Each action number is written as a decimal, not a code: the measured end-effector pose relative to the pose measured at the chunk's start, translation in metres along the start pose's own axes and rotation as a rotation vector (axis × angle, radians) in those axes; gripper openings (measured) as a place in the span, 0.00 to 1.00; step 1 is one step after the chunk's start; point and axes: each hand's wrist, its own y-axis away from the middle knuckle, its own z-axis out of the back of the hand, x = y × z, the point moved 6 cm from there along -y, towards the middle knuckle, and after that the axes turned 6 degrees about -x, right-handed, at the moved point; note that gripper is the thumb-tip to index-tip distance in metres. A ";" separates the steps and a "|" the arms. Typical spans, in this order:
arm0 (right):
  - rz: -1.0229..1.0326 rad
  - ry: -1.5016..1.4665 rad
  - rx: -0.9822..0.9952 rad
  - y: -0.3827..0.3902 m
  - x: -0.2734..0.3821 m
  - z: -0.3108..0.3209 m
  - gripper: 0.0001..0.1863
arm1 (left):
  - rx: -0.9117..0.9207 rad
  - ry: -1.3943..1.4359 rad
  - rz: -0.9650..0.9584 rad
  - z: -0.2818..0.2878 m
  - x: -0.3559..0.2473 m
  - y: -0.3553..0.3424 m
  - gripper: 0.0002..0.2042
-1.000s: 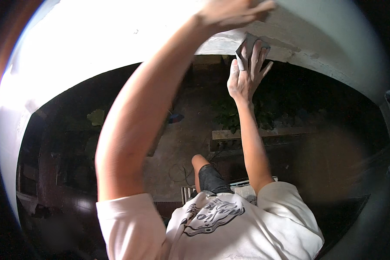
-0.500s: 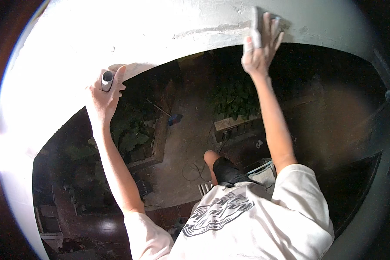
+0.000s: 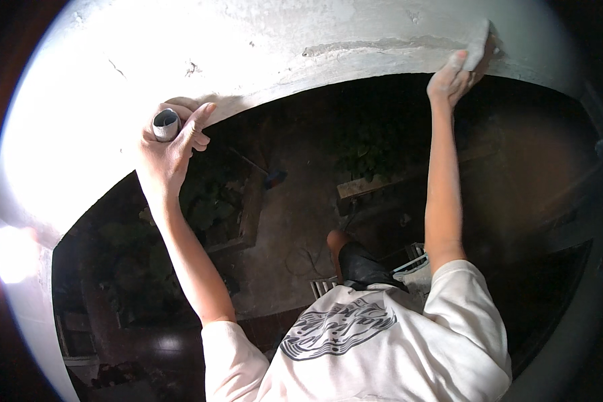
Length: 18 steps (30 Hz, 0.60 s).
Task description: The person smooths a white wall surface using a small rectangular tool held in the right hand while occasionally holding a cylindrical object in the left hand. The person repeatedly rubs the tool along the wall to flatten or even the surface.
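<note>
My left hand [image 3: 166,157] is closed around a rolled-up sheet [image 3: 164,134], pale outside and dark grey within, which looks like sandpaper. That hand rests against the lower edge of the white wall [image 3: 261,63], thumb pointing to the right. Up at the far right, my right hand [image 3: 451,84] grips a pale flat piece [image 3: 476,48], perhaps folded sandpaper, and presses it to the wall. Its thumb lies on the near side; the other fingers are mostly hidden behind the piece. A rough grey patch [image 3: 382,45] runs along the wall left of this hand.
Far below the wall's curved edge lies dark ground with plants [image 3: 365,157], a low ledge [image 3: 362,187] and a blue broom [image 3: 275,179]. A bright light [image 3: 15,254] glares at the left. Pale slats [image 3: 323,288] show beside my body.
My right hand has slid right along the wall with the flat piece, which has tilted. My left hand keeps the roll and has shifted slightly right in view.
</note>
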 end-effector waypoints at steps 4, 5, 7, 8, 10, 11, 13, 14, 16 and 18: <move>-0.214 -0.022 -0.019 0.002 -0.013 -0.002 0.40 | -0.005 -0.061 -0.017 0.003 0.001 -0.003 0.11; -0.117 0.012 -0.029 0.005 -0.004 -0.004 0.40 | -0.003 -0.076 -0.014 0.003 0.001 -0.004 0.11; 0.081 0.100 -0.021 0.013 0.015 -0.009 0.40 | -0.001 -0.078 0.011 0.004 0.003 -0.006 0.11; 0.057 0.046 -0.026 0.015 0.019 -0.010 0.40 | 0.001 -0.061 -0.009 0.004 0.001 -0.007 0.11; 0.123 0.066 -0.039 0.019 0.032 -0.011 0.40 | 0.018 -0.057 -0.013 0.004 0.000 -0.009 0.11; 0.152 0.076 -0.047 0.019 0.037 -0.012 0.40 | 0.015 -0.062 -0.021 0.004 -0.001 -0.009 0.11; 0.148 0.060 -0.050 0.018 0.042 -0.012 0.39 | 0.020 -0.034 -0.019 0.004 -0.003 -0.010 0.11; 0.145 0.053 -0.054 0.017 0.042 -0.012 0.39 | 0.031 -0.021 -0.006 0.004 -0.003 -0.010 0.11; 0.146 0.040 -0.070 0.016 0.040 -0.012 0.39 | 0.028 -0.005 -0.030 0.004 -0.007 -0.010 0.11; 0.123 0.020 -0.065 0.016 0.033 -0.012 0.39 | 0.034 -0.047 0.044 0.003 -0.004 -0.009 0.09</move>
